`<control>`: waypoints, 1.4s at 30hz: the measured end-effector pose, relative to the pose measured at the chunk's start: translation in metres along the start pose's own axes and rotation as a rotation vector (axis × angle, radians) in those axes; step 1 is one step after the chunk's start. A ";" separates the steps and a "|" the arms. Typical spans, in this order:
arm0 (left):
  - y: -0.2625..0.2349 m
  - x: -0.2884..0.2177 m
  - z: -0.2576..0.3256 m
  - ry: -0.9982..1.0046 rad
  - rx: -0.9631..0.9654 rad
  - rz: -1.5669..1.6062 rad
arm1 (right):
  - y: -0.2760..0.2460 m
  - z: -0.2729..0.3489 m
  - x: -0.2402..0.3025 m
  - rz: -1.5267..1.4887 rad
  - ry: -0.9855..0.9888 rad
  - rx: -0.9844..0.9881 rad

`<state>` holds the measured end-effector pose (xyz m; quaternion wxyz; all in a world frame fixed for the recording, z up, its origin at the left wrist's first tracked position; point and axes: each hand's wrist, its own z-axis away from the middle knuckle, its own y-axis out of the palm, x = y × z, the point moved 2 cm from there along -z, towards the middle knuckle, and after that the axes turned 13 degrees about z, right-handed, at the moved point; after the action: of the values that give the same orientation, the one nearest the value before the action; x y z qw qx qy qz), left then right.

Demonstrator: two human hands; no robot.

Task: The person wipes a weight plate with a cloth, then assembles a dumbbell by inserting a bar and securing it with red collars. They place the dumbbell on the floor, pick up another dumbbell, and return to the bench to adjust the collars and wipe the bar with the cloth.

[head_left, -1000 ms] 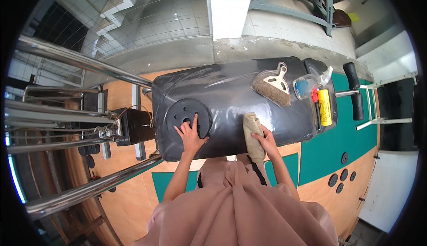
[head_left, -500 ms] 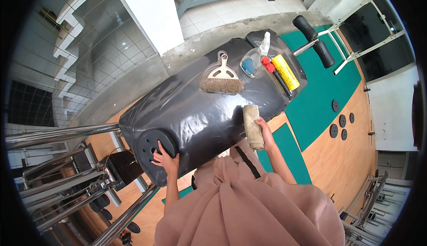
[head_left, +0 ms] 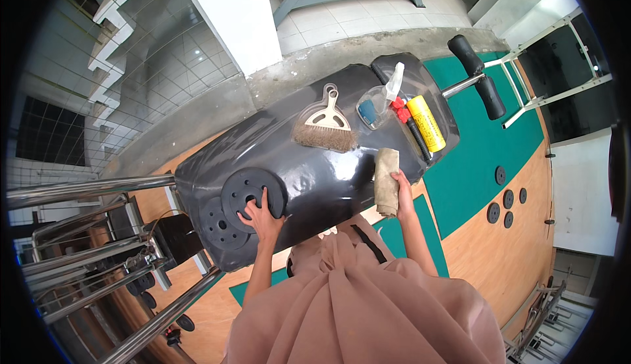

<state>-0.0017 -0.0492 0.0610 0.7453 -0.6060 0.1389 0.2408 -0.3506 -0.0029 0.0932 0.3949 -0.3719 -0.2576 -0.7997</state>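
Observation:
My left hand (head_left: 264, 221) grips a round black weight plate (head_left: 269, 183), its fingers at the centre hole and near edge. That plate partly overlaps a second black weight plate (head_left: 220, 232) lying on the left end of the black padded bench (head_left: 322, 190); whether it touches it cannot be made out. In my right hand (head_left: 403, 193) is a folded beige cloth (head_left: 387, 174), held upright above the bench's near edge. Beyond the cloth lie a brush nested in a dustpan (head_left: 327, 127), a clear spray bottle (head_left: 376, 109), a yellow cylinder (head_left: 426, 124) and a black-and-red tool (head_left: 416, 134).
Metal tubes (head_left: 98, 190) of a machine run along the left. A padded roller bar (head_left: 474, 74) sticks out past the bench's far right end. Several small weight plates (head_left: 508, 198) lie on the wooden floor at right, next to a green mat (head_left: 460, 186). A concrete ledge (head_left: 217, 124) borders the far side.
My left hand has moved the weight plate to the right, uncovering the plate beneath. My right hand has shifted slightly right with the cloth. The whole view has tilted a little.

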 end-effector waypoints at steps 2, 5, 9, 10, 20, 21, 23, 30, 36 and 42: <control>0.011 -0.015 -0.008 -0.004 0.060 -0.030 | -0.011 -0.011 0.009 0.003 -0.018 -0.008; 0.025 -0.029 -0.016 0.004 0.029 -0.059 | -0.038 -0.039 0.021 0.113 -0.097 -0.054; 0.035 -0.038 -0.024 -0.068 0.038 -0.006 | -0.065 -0.085 0.027 0.353 -0.197 -0.045; 0.035 -0.037 -0.023 -0.057 0.063 -0.008 | -0.069 -0.094 0.029 0.362 -0.205 -0.010; 0.052 -0.116 -0.005 0.181 -0.159 0.218 | -0.076 -0.151 0.047 1.135 -0.541 -0.107; 0.061 -0.134 0.001 0.293 -0.170 0.363 | -0.080 -0.151 0.049 1.208 -0.591 -0.124; 0.081 -0.200 0.015 0.399 0.070 0.504 | -0.087 -0.155 0.053 1.166 -0.549 -0.042; 0.154 -0.314 0.005 0.606 0.468 0.276 | -0.085 -0.187 0.127 1.305 -0.762 -0.205; 0.169 -0.328 0.000 0.547 0.522 0.336 | -0.035 -0.289 0.153 1.856 -0.665 -0.082; 0.171 -0.329 0.006 0.502 0.391 0.451 | -0.001 -0.335 0.140 2.004 -0.586 -0.020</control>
<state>-0.3702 -0.0808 0.0837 0.7180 -0.4467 0.4900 0.2118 -0.5401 -0.3003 0.0069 0.7963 -0.5980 0.0899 0.0134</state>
